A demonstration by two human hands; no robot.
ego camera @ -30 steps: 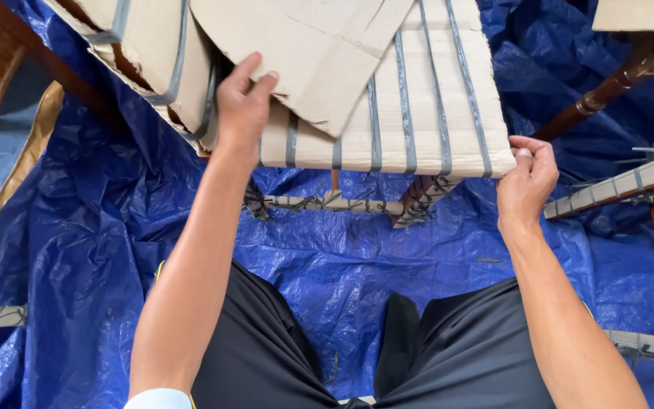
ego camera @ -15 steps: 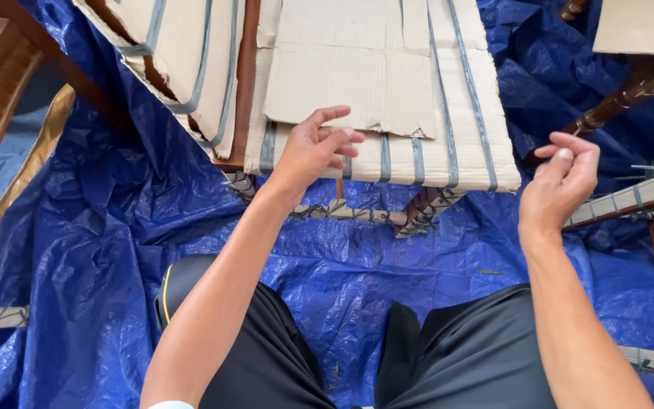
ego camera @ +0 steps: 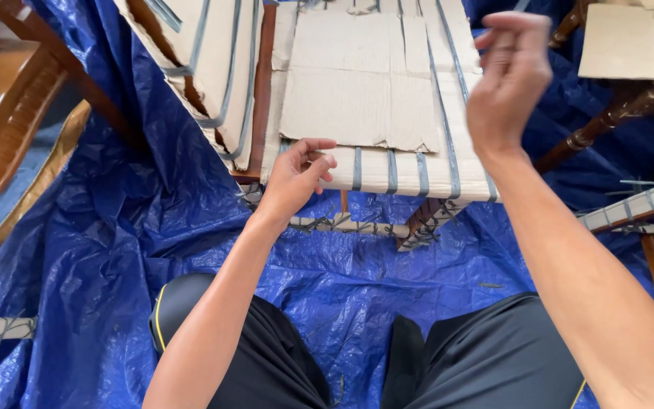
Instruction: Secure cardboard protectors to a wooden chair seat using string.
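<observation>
Head view, looking down past black-trousered knees (ego camera: 448,363) onto a crumpled blue plastic tarpaulin (ego camera: 115,250) spread over the floor. Ahead stands a chair seat wrapped in pale cardboard and bound with grey plastic straps (ego camera: 418,170), its near edge facing the person, dark wooden legs (ego camera: 421,220) showing under that edge, wound in cardboard strips. On top of the seat lies a loose flat sheet of brown cardboard with a ragged near edge (ego camera: 357,83), set back from the seat's near edge so the strapped band stays bare in front. Left hand (ego camera: 297,174) sits at the seat's near left corner, fingers loosely curled, tips touching or just off the cardboard edge; holds nothing that can be made out. Right hand (ego camera: 509,72) raised over the seat's right edge, blurred, fingers bunched toward the thumb; cannot tell whether anything is pinched between them. Left of the seat leans a second strapped cardboard-wrapped piece (ego camera: 221,68), close against the seat's left edge. Brown wooden furniture (ego camera: 1,113) at far left; another cardboard-covered chair (ego camera: 633,45) at top right, well apart
</observation>
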